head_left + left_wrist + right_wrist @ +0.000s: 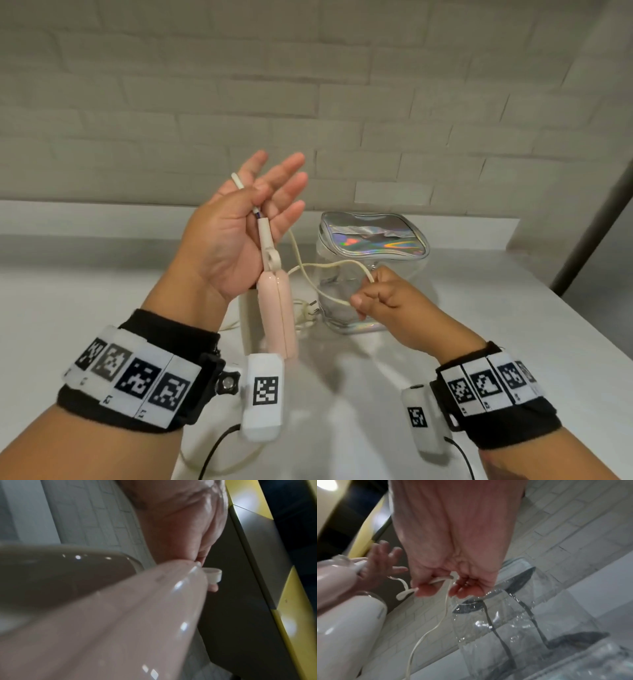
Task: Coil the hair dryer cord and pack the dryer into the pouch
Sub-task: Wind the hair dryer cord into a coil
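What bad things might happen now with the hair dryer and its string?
The left hand has its fingers spread wide, with only the thumb pressing the cord end, so the pink hair dryer hanging below might slip and drop onto the table. The right hand pinches a loose loop; the rest lies uncoiled with the plug near the pouch, so it might tangle or snag.
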Motion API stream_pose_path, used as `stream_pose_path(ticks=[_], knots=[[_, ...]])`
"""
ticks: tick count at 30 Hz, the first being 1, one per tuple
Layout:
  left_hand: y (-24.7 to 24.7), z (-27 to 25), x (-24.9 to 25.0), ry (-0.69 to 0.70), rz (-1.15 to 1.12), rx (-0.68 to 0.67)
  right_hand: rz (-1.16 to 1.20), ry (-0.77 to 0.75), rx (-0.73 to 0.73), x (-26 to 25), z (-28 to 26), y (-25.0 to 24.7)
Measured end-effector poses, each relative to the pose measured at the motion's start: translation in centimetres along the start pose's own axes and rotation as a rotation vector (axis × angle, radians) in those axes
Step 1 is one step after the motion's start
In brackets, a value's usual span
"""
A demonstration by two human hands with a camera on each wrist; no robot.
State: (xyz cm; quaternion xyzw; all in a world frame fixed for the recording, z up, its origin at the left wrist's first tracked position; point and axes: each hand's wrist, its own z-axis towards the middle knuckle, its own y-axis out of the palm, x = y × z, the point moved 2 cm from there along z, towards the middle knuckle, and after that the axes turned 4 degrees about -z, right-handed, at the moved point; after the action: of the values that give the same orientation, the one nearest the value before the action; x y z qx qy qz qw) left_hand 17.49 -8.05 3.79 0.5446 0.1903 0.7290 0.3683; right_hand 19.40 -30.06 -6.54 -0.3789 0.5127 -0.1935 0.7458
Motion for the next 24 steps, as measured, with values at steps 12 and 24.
stream_pose_path(ticks=[12, 24], knots=[[-1.4, -0.2, -5.1, -0.175, 0.5, -0.059, 0.515, -0.306, -0.219, -8.4, -0.6, -4.2], [-2.0, -1.0, -6.1, -0.354, 0.601, -0.139, 0.451, -0.265, 0.31, -8.4, 3.4, -5.8]])
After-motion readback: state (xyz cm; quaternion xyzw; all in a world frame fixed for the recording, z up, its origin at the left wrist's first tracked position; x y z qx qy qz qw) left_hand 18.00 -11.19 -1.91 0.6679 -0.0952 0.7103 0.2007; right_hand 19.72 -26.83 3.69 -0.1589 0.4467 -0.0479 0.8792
